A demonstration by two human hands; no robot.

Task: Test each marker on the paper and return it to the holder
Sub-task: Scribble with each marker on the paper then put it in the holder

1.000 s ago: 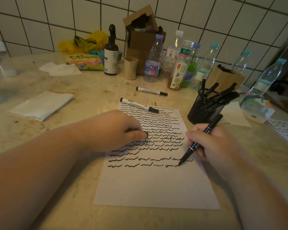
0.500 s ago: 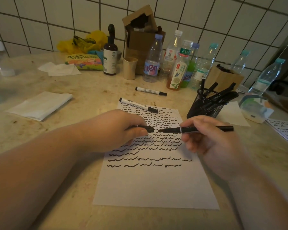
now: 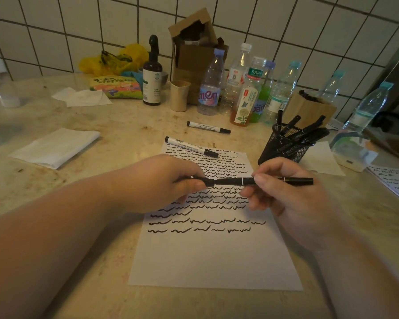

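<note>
Holding a black marker (image 3: 263,180) level above the squiggle-covered paper (image 3: 214,254), the right hand (image 3: 286,199) pinches its barrel while the left hand (image 3: 168,183) fingers grip the cap (image 3: 205,181), apparently pressing it on. Recapped, it likely goes to the mesh holder (image 3: 283,146) just beyond

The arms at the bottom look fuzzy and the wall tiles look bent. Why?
Head view: the wide lens curves the tile wall lines; the forearms sit close to the camera and blur, while the paper and marker stay fairly sharp; lighting is dim and yellowish.

Matt paper (image 3: 214,256), black mesh holder (image 3: 280,148), mottled stone counter (image 3: 124,125).
</note>
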